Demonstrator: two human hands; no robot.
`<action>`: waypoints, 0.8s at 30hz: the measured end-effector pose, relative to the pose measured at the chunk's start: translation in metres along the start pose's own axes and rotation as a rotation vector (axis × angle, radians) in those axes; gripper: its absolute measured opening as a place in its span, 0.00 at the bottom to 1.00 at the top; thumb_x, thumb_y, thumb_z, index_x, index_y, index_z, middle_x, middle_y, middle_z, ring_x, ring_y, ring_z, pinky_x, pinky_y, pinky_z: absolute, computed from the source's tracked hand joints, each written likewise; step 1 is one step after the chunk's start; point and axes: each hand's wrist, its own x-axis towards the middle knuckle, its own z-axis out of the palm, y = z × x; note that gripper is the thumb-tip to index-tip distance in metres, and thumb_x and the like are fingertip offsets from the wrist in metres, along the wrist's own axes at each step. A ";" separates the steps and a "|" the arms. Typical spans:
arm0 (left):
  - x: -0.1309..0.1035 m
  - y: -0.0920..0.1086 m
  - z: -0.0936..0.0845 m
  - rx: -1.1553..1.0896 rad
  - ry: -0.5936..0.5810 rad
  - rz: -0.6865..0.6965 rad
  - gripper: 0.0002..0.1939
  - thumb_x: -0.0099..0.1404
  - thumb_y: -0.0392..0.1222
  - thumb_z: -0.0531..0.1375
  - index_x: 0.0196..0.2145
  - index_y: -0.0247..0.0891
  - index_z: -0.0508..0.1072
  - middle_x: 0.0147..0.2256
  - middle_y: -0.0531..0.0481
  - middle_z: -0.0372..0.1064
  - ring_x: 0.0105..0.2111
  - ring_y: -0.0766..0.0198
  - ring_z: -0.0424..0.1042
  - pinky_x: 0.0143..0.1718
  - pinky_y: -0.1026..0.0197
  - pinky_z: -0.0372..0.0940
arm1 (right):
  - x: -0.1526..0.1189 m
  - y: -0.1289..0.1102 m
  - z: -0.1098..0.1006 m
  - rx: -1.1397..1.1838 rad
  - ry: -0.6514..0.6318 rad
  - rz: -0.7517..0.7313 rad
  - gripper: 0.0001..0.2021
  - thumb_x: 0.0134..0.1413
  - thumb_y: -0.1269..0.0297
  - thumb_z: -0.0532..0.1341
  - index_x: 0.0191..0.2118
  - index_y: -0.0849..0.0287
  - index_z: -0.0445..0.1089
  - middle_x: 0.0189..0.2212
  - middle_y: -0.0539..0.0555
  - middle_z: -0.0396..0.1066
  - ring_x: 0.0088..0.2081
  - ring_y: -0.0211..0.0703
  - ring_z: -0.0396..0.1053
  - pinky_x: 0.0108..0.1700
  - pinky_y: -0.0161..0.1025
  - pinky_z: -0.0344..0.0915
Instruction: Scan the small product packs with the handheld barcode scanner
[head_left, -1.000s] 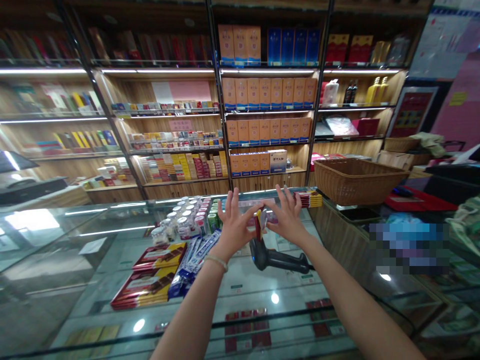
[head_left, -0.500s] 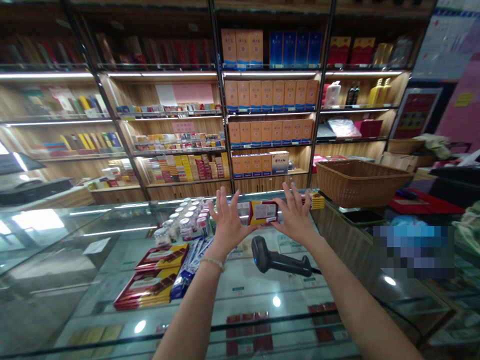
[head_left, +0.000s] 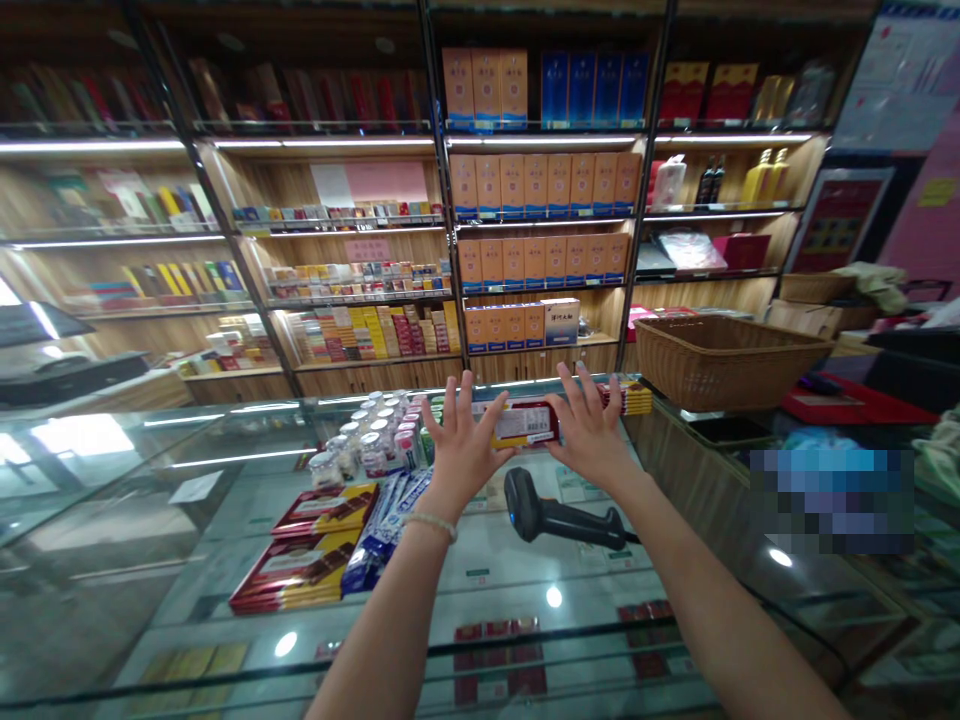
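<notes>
A red-and-yellow chocolate bar (head_left: 523, 424) is held upright above the glass counter, its white barcode label facing me. My left hand (head_left: 466, 445) pinches the bar's left end between thumb and forefinger, the other fingers spread upward. At the right end, my right hand (head_left: 592, 430) grips the bar the same way, remaining fingers fanned out. Just below the hands, a black barcode scanner (head_left: 566, 515) lies on the glass, touched by neither hand. Stacked chocolate bars (head_left: 300, 565) in matching wrappers lie to the left, beside blue-and-white packets (head_left: 386, 530).
Several white-lidded jars (head_left: 367, 435) stand behind the packets. More small packs (head_left: 630, 397) are stacked beyond my right hand. A wicker basket (head_left: 727, 365) sits at the right of the counter (head_left: 480, 600). Lit shelves (head_left: 450, 230) of boxed goods line the back.
My left forefinger has come down onto the bar's upper left edge. The bar has turned slightly, so its label faces me more squarely. The scanner stays where it was.
</notes>
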 end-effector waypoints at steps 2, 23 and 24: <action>0.000 -0.001 0.001 0.004 0.001 -0.005 0.47 0.50 0.58 0.77 0.65 0.52 0.69 0.76 0.33 0.40 0.75 0.33 0.40 0.70 0.24 0.26 | 0.000 -0.001 -0.001 0.018 -0.002 0.002 0.24 0.57 0.63 0.65 0.59 0.57 0.68 0.77 0.64 0.43 0.77 0.65 0.38 0.73 0.73 0.23; -0.002 -0.013 0.007 -0.109 0.018 -0.044 0.36 0.52 0.66 0.73 0.55 0.50 0.78 0.77 0.37 0.36 0.75 0.32 0.37 0.70 0.25 0.25 | 0.005 -0.016 -0.019 -0.186 -0.172 -0.002 0.35 0.59 0.57 0.69 0.70 0.56 0.62 0.76 0.68 0.43 0.76 0.67 0.40 0.72 0.71 0.32; -0.002 -0.013 0.007 -0.112 0.008 -0.053 0.36 0.52 0.66 0.73 0.55 0.50 0.78 0.77 0.37 0.36 0.75 0.32 0.37 0.70 0.25 0.25 | 0.004 -0.017 -0.021 -0.182 -0.179 0.012 0.35 0.60 0.56 0.68 0.70 0.55 0.61 0.76 0.67 0.42 0.76 0.67 0.40 0.72 0.71 0.32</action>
